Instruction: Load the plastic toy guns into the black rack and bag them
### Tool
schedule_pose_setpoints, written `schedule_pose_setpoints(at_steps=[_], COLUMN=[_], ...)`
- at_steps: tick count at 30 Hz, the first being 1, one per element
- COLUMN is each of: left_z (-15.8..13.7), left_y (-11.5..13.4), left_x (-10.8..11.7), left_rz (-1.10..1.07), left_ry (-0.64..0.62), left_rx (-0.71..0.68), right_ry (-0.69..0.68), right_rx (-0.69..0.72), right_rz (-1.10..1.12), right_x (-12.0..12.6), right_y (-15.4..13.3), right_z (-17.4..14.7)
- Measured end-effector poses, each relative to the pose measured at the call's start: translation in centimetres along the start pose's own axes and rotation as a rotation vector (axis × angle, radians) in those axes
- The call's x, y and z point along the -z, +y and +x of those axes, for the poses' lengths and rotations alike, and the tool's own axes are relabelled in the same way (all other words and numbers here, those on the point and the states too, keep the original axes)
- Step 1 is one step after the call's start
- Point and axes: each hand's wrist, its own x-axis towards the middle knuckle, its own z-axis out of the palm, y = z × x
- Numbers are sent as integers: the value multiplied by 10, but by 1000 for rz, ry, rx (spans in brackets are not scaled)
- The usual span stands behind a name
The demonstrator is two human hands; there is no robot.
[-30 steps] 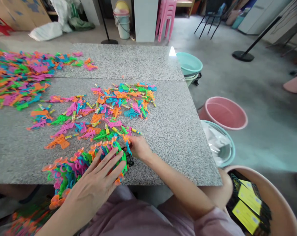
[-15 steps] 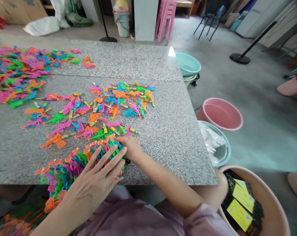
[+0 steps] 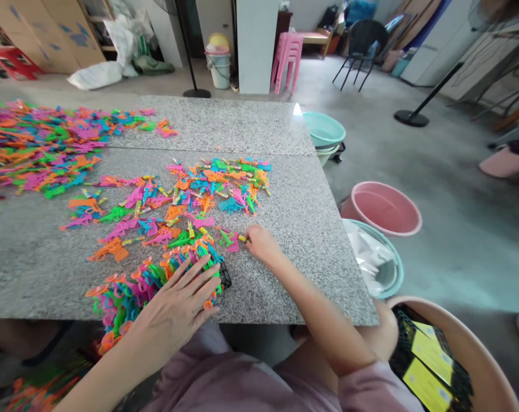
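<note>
My left hand [image 3: 179,300] lies flat with fingers stretched over a packed row of colourful plastic toys with orange suction cups [image 3: 147,280] at the table's front edge. Part of a black grid tray [image 3: 225,276] shows at the row's right end. My right hand [image 3: 263,245] is closed, its fingertips at the end of a small yellow-banded tube [image 3: 242,238] beside a pink and green toy gun [image 3: 229,239]. Beyond both hands spreads a loose pile of toy guns [image 3: 199,186] in orange, pink, green and blue, with more small tubes among them.
A bigger heap of toy guns [image 3: 48,143] covers the far left of the speckled stone table [image 3: 285,257]. On the floor to the right stand a pink basin [image 3: 385,209], a teal basin with white plastic [image 3: 397,269], and a tub [image 3: 478,349] holding black trays with yellow cards.
My right hand has moved right, away from the end of the toy row, to the yellow-banded tube. My left hand remains on the row. The camera view has shifted slightly.
</note>
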Motion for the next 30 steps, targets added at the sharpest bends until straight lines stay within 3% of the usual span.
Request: schedule_pose_setpoints(at_steps=[3,7,9,12,18,23,27,30], left_z=[-4,-13,-16,-18,-19,-18,-17,-19], left_y=[-1,-1,-1,0,-2,-3,-3,-4], left_x=[4,15,18,19,17,19,19,17], left_rz=[6,-27,-48,-72,-140,-126,-117,-135], left_ry=[5,-7,-21,-42,-106,-128,-132,-156], left_rx=[-38,-98,-107,-108,-66,-93,-78,-55], right_ry=[112,81,47,22,-24,33,79,151], right_rx=[39,469,569,560,488,381,410,340], right_rz=[-24,329,466,514,512,674,721,803], right_x=[-5,-35,-53,-68,-67,-76,-77,-74], right_y=[-5,-23,-34,-43,-38,-39,-41,-42], right_z=[-29,-44,-40,-33,-36,-34,-33,-33])
